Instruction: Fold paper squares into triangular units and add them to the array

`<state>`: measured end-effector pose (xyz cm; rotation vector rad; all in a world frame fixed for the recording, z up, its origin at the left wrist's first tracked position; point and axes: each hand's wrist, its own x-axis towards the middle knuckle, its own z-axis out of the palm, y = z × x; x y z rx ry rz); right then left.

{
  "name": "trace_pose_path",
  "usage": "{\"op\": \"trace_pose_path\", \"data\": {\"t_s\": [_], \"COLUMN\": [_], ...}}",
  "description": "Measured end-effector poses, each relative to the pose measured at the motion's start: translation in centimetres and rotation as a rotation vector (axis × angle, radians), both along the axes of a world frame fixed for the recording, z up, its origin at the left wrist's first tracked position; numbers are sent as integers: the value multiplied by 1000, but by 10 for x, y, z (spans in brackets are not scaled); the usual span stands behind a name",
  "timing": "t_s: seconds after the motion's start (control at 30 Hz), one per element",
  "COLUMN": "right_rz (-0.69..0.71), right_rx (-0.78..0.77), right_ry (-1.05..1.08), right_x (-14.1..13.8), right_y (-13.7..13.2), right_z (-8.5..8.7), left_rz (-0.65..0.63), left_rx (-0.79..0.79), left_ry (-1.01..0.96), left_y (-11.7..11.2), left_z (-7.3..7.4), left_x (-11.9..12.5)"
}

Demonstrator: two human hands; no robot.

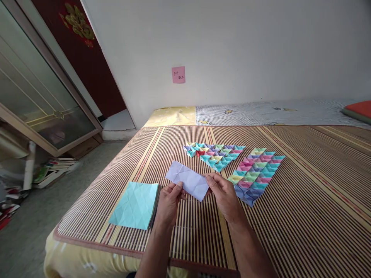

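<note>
A creased lavender sheet of paper [187, 178], folded into a long rectangle, is held up above the mat between my two hands. My left hand [171, 199] pinches its lower edge, thumb on top. At its right end, my right hand [222, 191] grips the corner between thumb and fingers. Left of my left hand lies a stack of square paper [135, 204], the top sheet turquoise and marked with crease lines. Beyond my hands sit two groups of folded paper pieces in several colours: one group [216, 154] straight ahead, the other [256, 172] to the right.
A striped bamboo mat [304, 216] covers the bed, with a patterned cloth [246, 112] along the wall. A pink note [178, 74] is stuck to the wall. At far right is a red folded item [359, 110]. Books [55, 170] lie on the floor at left.
</note>
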<state>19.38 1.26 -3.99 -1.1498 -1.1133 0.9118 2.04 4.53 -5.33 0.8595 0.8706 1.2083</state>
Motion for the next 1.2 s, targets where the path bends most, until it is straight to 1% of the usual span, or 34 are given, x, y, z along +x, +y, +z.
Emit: {"op": "trace_pose_path", "data": {"t_s": [0.1,0.17,0.3,0.47,0.77,0.83,1.0,1.1,1.2], "right_rz": [-75,-89,-74,-98,-93,-65,132,196,220], "right_rx": [9,18,33,76,95,102,175,163,124], "right_ry": [-47,-56,-41,-52,-57,-77,-211,-303,-323], "right_x": [1,2,2,3,7,8,13,12,8], "right_y": [0,-1,-2,-2,2,0,-4,-5,-5], "right_z": [-1,-1,0,-2,-10,-10,-8,-6,-5], "left_rz": [-4,-4,-8,1,-7,-6,7,7,-12], "left_rx": [-3,-1,8,11,-1,-10,-34,-49,-58], "left_ry": [8,16,35,48,31,14,-51,-90,-111], "left_y": [0,-1,-2,-2,-2,-1,2,2,-1], "left_z": [0,1,2,3,2,2,1,4,6], "left_x": [0,0,0,0,0,-1,-3,-3,-3]}}
